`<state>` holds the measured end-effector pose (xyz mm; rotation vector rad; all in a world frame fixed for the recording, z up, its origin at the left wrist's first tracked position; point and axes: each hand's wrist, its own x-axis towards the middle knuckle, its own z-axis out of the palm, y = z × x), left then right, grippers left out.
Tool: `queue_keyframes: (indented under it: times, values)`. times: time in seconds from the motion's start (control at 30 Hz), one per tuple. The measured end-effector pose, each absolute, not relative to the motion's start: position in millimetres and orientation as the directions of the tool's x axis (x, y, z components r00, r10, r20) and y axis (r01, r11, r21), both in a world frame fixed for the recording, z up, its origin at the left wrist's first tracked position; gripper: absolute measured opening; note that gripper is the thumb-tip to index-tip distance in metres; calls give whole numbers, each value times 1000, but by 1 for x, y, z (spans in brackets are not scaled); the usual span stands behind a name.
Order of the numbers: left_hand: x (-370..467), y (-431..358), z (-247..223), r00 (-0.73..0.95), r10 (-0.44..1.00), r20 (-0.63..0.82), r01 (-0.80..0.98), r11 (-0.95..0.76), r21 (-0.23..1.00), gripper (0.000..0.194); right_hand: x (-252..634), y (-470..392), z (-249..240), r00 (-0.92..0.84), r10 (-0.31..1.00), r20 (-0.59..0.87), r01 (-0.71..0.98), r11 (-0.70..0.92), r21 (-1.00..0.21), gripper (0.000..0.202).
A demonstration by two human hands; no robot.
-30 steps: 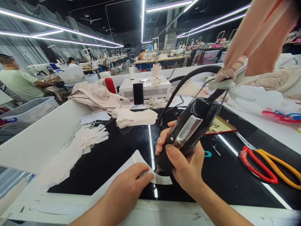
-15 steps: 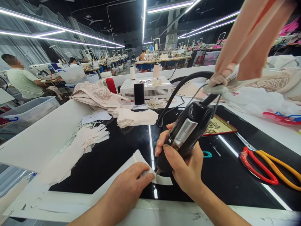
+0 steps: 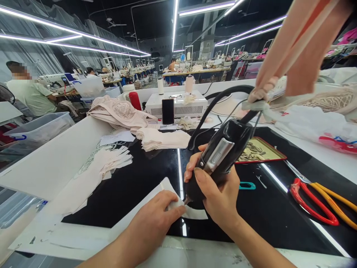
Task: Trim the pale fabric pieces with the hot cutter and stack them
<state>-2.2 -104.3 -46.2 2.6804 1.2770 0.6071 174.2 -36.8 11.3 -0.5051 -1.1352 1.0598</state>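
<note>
Left: fanned stack of thin, pale-pink fabric pieces [image 3: 92, 176] along left edge of glossy black surface [image 3: 119, 201]. Neat stack of similar pale-pink folded cloth [image 3: 166, 138] near far edge, left of centre.

Near edge, about the middle: flat, flexible-looking off-white strip [image 3: 169, 186], its lower left running over the edge. Left hand [image 3: 157, 216] lies across it, fingers bent and close together; pressing or pinching, cannot tell.

Right hand [image 3: 217, 193] wrapped around thick black handheld tool with silver metal plate [image 3: 220, 152]; tool tilted, its tip at the strip's edge, beside left fingertips. Contact uncertain.

Progress, my reading: this strip mid-work, unfinished. Curved tail continues right past the tip; whether severed, cannot tell. Both stacks lie apart from hands; which are done or waiting, not shown.

Right: teal plastic loop [image 3: 248, 185], red-rimmed gold tray [image 3: 275, 153] by far edge, red-and-orange-handled scissors [image 3: 296, 188] by right edge.
</note>
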Motion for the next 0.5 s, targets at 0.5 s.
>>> queue_keyframes:
  times: [0.5]
  values:
    - [-1, -105, -46, 543, 780, 310, 722, -623, 302, 44, 166, -33, 14, 69, 877, 475, -403, 460, -791, 30]
